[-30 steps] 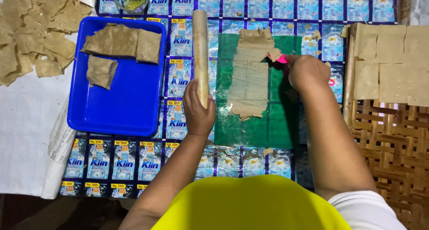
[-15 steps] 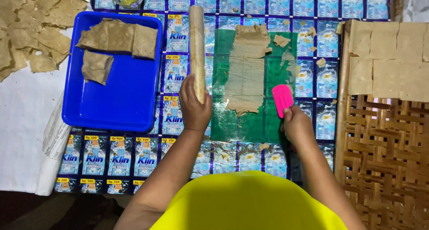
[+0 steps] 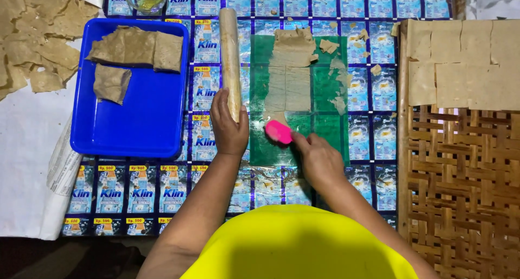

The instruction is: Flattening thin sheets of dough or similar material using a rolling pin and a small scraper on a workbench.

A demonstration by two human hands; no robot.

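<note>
Right hand: the right hand (image 3: 319, 161) is lying over the near edge of the green plastic sheet (image 3: 325, 89); its fingers (image 3: 301, 143) are pinching a pink scraper (image 3: 278, 131), which is sticking out beyond the fingertips toward the dough
Pink scraper: it is touching the near end of the rolled dough strip (image 3: 290, 73); the strip is running away from the person down the middle of the green sheet
Left hand: the left hand (image 3: 229, 128) is curling around the near end of the wooden rolling pin (image 3: 229, 59); the fingers are wrapping it closely, with the pin lying lengthwise just left of the sheet
Scraps: small torn dough bits (image 3: 339, 81) are lying along the right side of the strip
Blue tray: the blue tray (image 3: 130, 132) is sitting left of the pin, holding thicker dough slabs (image 3: 135, 46)
Woven rack: the woven rack (image 3: 460, 176) is lying at the right, carrying flat cut squares (image 3: 460, 62)
Mat: a mat of blue printed sachets (image 3: 374, 143) is lying under everything
</note>
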